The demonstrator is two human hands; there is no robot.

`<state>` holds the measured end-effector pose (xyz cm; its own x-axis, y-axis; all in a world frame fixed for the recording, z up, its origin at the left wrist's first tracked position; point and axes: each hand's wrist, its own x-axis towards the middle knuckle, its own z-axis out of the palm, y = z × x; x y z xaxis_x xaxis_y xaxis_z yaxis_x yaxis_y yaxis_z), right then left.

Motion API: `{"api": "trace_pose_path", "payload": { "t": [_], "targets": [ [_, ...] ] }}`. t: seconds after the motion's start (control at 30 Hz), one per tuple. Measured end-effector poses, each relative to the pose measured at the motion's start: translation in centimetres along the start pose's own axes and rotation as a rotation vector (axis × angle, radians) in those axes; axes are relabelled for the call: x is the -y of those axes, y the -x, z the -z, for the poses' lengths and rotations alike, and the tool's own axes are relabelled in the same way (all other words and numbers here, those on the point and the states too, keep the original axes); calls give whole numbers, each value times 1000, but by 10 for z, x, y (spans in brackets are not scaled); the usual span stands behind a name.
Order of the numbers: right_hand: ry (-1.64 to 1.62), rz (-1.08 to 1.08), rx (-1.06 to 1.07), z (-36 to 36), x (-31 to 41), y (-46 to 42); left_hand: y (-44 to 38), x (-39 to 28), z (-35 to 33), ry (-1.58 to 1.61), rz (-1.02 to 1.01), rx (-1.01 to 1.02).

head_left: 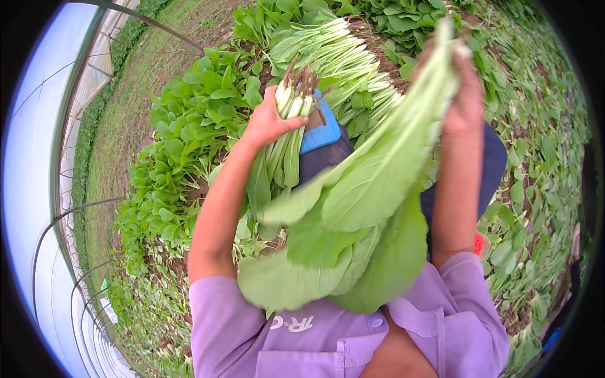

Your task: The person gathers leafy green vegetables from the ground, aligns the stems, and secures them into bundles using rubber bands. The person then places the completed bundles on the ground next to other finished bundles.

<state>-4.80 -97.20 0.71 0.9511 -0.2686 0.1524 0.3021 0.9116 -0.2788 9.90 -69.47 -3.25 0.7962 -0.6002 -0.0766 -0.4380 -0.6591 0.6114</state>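
Note:
My left hand (272, 122) is closed around a bunch of leafy greens (294, 106), their white stems and brown, soil-covered roots pointing up and away from me. Higher and to the right, my right hand (465, 94) grips more leafy greens (378, 189) by the root end. Their broad leaves hang down across my lap and chest, and motion blurs the stems and fingers. Beyond my hands lies a long row of pulled greens (350, 61), side by side, white stems and roots towards the right. A blue textured piece (321, 134) rests at my dark-clothed knee, partly behind the left bunch.
Standing greens (189, 118) grow along the left, with more plants (401, 19) at the far end. Loose leaves (534, 156) cover the ground on the right. A grassy strip (123, 113) runs beside the plastic-covered tunnel wall and its curved hoops (75, 210).

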Motion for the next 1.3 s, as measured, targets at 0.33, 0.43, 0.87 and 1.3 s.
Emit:
{"api": "trace_pose_path", "payload": {
  "t": [0.33, 0.43, 0.87, 1.3],
  "targets": [
    [126, -288, -411, 30, -170, 31, 4, 6, -3, 50, -69, -34],
    [149, -253, -442, 24, -177, 30, 3, 6, -5, 92, -108, -42],
    [277, -108, -515, 23, -183, 19, 15, -14, -2, -162, -202, 106],
    [934, -23, -407, 49, -178, 23, 3, -10, -3, -12, -120, 122]
  ]
}}
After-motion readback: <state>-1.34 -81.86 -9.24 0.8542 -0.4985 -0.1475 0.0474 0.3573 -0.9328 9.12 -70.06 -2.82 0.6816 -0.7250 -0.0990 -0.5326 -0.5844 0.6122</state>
